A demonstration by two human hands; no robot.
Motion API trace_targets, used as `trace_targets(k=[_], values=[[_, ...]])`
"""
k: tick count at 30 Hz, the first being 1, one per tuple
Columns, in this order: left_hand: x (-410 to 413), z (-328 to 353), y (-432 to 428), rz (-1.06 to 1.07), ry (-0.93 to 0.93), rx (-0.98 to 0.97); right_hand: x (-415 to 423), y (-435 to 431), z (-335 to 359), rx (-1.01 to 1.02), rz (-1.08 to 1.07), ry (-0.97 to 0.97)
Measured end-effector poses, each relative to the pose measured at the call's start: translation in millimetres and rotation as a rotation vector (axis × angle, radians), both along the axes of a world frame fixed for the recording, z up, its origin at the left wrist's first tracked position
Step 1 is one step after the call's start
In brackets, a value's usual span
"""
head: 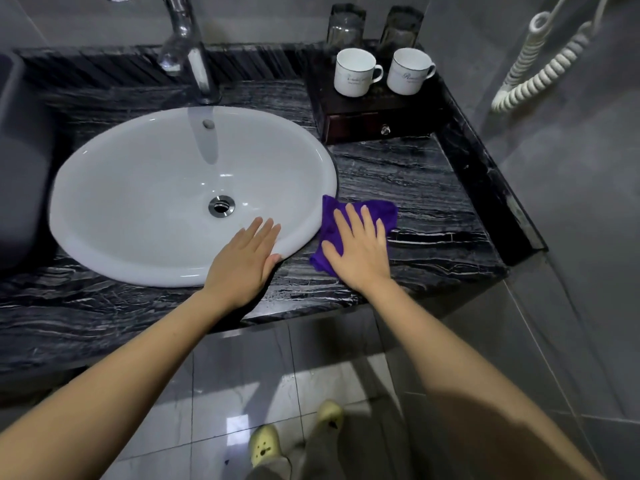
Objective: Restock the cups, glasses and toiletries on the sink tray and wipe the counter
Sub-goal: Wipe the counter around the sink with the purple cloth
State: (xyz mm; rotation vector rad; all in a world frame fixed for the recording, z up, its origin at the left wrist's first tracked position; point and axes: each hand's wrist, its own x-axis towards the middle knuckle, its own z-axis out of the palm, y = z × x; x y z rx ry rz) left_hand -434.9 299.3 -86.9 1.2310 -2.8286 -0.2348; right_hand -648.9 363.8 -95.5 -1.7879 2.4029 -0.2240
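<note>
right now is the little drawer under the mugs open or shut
Shut: the drawer front sits flush with the wooden tray box, knob facing out.

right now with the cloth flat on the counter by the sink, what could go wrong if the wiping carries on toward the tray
1. The right hand presses the cloth flat; a long sweep back could bump the tray and rattle the two cups and the glasses behind them.
2. The left hand leans on the sink rim; a wet rim might let it slip.
3. The cloth sits near the counter front edge, so it could slide off.
</note>
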Motion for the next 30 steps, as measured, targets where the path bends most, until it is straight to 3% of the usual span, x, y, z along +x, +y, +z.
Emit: trace_targets(k=[8,18,21,30], values=[[-0.2,0.6,0.5,0.019,0.001,0.0,-5.8,70.1,-1.4,0.01,0.137,0.028],[-0.3,0.0,0.5,0.016,-0.03,-0.032,-136.9,53.6,3.2,0.078,-0.177,0.067],[-0.9,0.0,0.8,0.016,-0.042,-0.025,-117.3,32.2,0.4,0.057,-0.309,0.04],[-2.6,4.4,2.1,0.027,-0.052,-0.01,28.9,30.3,0.7,0.0,-0.212,-0.02]])
